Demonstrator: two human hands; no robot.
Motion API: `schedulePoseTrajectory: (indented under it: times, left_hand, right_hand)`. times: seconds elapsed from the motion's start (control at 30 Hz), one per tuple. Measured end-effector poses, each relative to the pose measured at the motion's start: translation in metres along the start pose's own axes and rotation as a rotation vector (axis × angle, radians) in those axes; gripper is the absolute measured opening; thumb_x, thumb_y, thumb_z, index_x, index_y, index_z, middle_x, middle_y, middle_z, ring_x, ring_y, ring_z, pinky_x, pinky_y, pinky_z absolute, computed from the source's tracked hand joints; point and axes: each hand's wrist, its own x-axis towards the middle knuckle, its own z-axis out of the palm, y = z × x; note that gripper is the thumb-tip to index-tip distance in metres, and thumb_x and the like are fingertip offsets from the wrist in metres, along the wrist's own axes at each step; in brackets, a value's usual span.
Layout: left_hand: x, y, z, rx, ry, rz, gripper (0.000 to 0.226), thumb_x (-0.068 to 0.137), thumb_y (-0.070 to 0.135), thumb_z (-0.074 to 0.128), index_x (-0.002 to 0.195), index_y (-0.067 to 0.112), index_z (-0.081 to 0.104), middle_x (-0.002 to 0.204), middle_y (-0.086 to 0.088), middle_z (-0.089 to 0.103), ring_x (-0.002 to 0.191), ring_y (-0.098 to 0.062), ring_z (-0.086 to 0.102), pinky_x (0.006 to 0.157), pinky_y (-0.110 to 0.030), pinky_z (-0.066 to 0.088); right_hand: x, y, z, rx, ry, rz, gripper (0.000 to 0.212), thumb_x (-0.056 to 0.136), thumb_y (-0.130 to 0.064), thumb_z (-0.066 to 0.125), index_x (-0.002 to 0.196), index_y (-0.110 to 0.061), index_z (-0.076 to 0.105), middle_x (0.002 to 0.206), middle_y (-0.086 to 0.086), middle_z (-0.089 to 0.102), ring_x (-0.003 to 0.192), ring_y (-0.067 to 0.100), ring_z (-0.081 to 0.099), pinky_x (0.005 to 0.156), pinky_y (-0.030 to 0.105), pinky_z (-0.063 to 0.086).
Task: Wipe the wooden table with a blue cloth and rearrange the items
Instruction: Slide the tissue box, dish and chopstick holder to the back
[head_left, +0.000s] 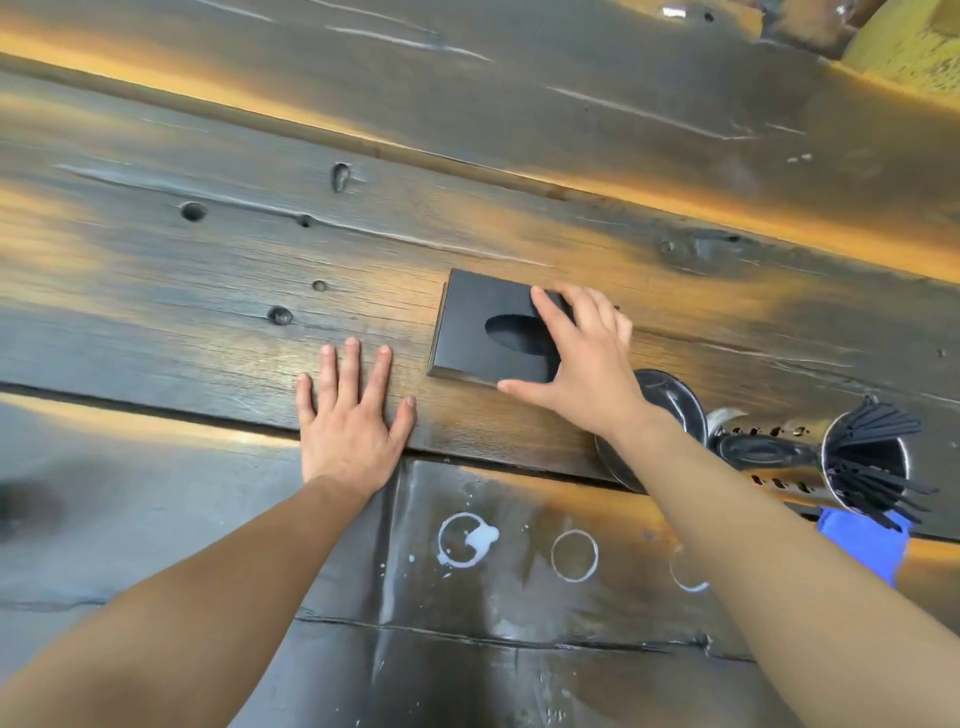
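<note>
A: Largest entry?
B: Wooden counter (208, 260), dark planks. Next, black box (472, 317), oval slot, mid-counter.
A: Grips?
B: Right grip (587, 358) clamped on the box, thumb at its near edge. Left grip (353, 426) flat on the counter, fingers apart.
A: Cloth?
B: Blue cloth (862, 545), near right, just beside the metal straw holder (867, 462).

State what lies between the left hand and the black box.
Between left hand and black box, only bare wooden table shows, head view.

Both bare arms are stretched fwd, the L hand (353, 415) is laid flat w/ fingers straight & spread, and the R hand (582, 358) is stretched wide, thumb & fingers bent round a black box (462, 317).
</note>
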Motion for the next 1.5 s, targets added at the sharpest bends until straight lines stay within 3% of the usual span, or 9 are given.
schedulePoseTrajectory:
  times: [0.53, 0.7, 0.83, 0.93, 1.0, 1.13, 1.23, 1.4, 1.5]
  left_hand:
    - [-0.001, 0.0, 0.001, -0.001, 0.014, -0.001, 0.07, 0.102, 0.067, 0.023, 0.165, 0.038, 0.012, 0.174, -0.002, 0.009, 0.161, -0.027, -0.001, 0.126, -0.053, -0.002]
    - [0.0, -0.001, 0.001, 0.004, 0.026, 0.001, 0.07, 0.102, 0.068, 0.023, 0.165, 0.039, 0.011, 0.174, -0.001, 0.008, 0.161, -0.027, -0.002, 0.125, -0.053, -0.002]
    - [0.0, 0.001, -0.003, -0.009, 0.004, -0.009, 0.069, 0.101, 0.068, 0.026, 0.163, 0.041, 0.013, 0.174, -0.001, 0.01, 0.161, -0.026, -0.001, 0.125, -0.052, -0.003]
    - [0.003, 0.01, -0.012, -0.087, -0.004, -0.062, 0.067, 0.096, 0.06, 0.04, 0.158, 0.036, 0.031, 0.171, -0.008, 0.021, 0.159, -0.029, 0.007, 0.125, -0.051, -0.001]
    - [0.007, 0.026, -0.019, -0.149, 0.019, -0.082, 0.065, 0.088, 0.046, 0.048, 0.147, 0.019, 0.046, 0.164, -0.018, 0.03, 0.155, -0.035, 0.02, 0.124, -0.053, 0.007]
    - [0.004, 0.081, -0.026, -0.233, 0.012, 0.072, 0.05, 0.087, 0.034, 0.055, 0.128, 0.007, 0.057, 0.156, -0.019, 0.04, 0.148, -0.035, 0.034, 0.122, -0.052, 0.02]
    - [0.001, 0.124, -0.021, -0.262, -0.072, 0.213, 0.058, 0.092, 0.039, 0.051, 0.142, 0.01, 0.051, 0.161, -0.015, 0.037, 0.152, -0.032, 0.03, 0.124, -0.05, 0.019]
    - [0.001, 0.155, 0.001, -0.18, -0.169, 0.288, 0.072, 0.102, 0.059, 0.032, 0.164, 0.024, 0.021, 0.173, -0.006, 0.011, 0.16, -0.025, -0.002, 0.127, -0.052, 0.001]
    - [-0.002, 0.155, 0.011, -0.082, -0.149, 0.3, 0.075, 0.102, 0.065, 0.019, 0.166, 0.026, 0.012, 0.174, -0.005, 0.003, 0.16, -0.024, -0.01, 0.126, -0.053, -0.006]
  right_hand:
    - [0.1, 0.008, -0.001, 0.027, -0.01, 0.031, 0.108, 0.069, -0.083, 0.066, 0.157, -0.029, 0.034, 0.161, 0.003, 0.034, 0.151, 0.027, 0.023, 0.123, 0.05, 0.018]
    - [0.093, 0.009, -0.003, 0.02, -0.05, 0.059, 0.119, 0.067, -0.085, 0.069, 0.162, -0.034, 0.02, 0.174, 0.001, 0.01, 0.161, 0.025, 0.003, 0.125, 0.047, 0.006]
    - [0.056, 0.013, -0.01, 0.097, 0.06, 0.116, 0.101, 0.078, -0.079, 0.064, 0.161, -0.033, 0.028, 0.172, -0.003, 0.018, 0.159, 0.021, 0.012, 0.122, 0.046, 0.011]
    - [0.003, 0.023, -0.01, 0.17, 0.125, 0.224, 0.082, 0.089, -0.068, 0.06, 0.157, -0.028, 0.038, 0.164, -0.001, 0.036, 0.151, 0.022, 0.026, 0.117, 0.045, 0.023]
    - [-0.035, 0.031, -0.005, 0.22, 0.146, 0.336, 0.074, 0.094, -0.06, 0.06, 0.154, -0.022, 0.043, 0.157, 0.004, 0.044, 0.145, 0.025, 0.035, 0.115, 0.044, 0.029]
    - [-0.107, 0.048, 0.009, 0.285, 0.202, 0.601, 0.06, 0.099, -0.04, 0.065, 0.147, -0.006, 0.052, 0.142, 0.017, 0.053, 0.134, 0.035, 0.046, 0.114, 0.046, 0.037]
    - [-0.141, 0.054, 0.019, 0.331, 0.216, 0.808, 0.057, 0.1, -0.034, 0.065, 0.145, -0.001, 0.051, 0.135, 0.021, 0.052, 0.13, 0.038, 0.047, 0.111, 0.043, 0.037]
    - [-0.161, 0.062, 0.031, 0.52, 0.226, 1.02, 0.054, 0.101, -0.028, 0.065, 0.146, -0.003, 0.048, 0.136, 0.018, 0.048, 0.128, 0.032, 0.049, 0.101, 0.026, 0.034]
    - [-0.161, 0.067, 0.037, 0.661, 0.276, 1.056, 0.047, 0.102, -0.017, 0.063, 0.143, -0.002, 0.047, 0.135, 0.017, 0.056, 0.127, 0.031, 0.054, 0.107, 0.033, 0.042]
